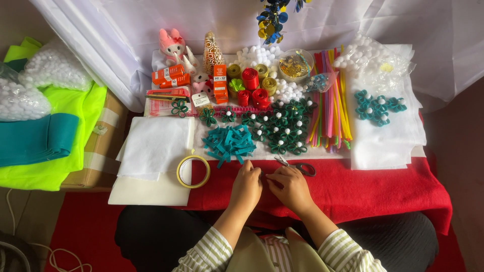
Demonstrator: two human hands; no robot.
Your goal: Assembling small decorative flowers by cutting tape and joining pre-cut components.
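Whatever the hands pinched was hidden between the fingertips (too small to make out). Left hand (246, 187) and right hand (291, 188) met at the near edge of the red cloth (383, 189) on the surface, fingers curled in, grip on each closed; contents I cannot tell. Scissors (298, 166) lay just beyond the right hand. Teal strips (229, 143) sat in a loose pile behind the left hand, tape roll (193, 171) beside it. Forearms cut off below.
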